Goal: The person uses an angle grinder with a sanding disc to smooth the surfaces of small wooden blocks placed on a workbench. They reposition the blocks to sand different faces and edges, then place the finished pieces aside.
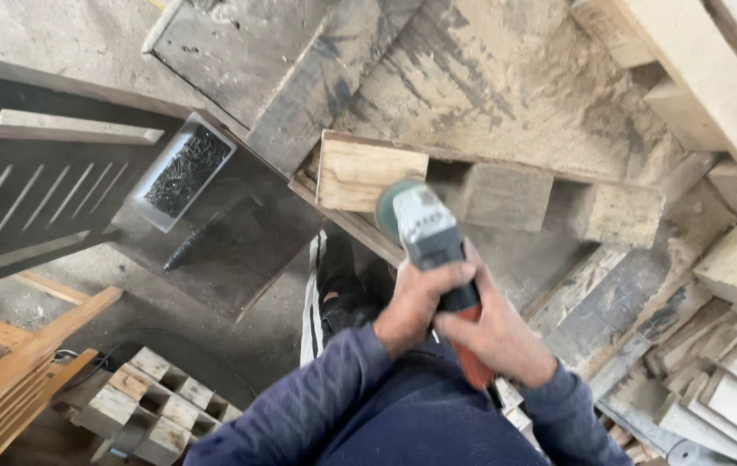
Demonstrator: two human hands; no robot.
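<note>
Grinder (431, 246) up front: left hand (414, 302) and right hand (493, 332) both clamp its body, disc touching the pale wood block (360, 173); nail tray (185, 170) well apart.

Premises: a woodworking shop. Evidence: a sawdust-coated workbench (506, 78) of rough planks; an open box of dark nails (185, 171) at its edge; offcut wooden blocks (148, 401) stacked on the floor; cut timber pieces (731, 380) piled at right (unfinished, pale); a slatted wooden frame (49, 190) at left; a handheld angle grinder (429, 237) in use.
</note>
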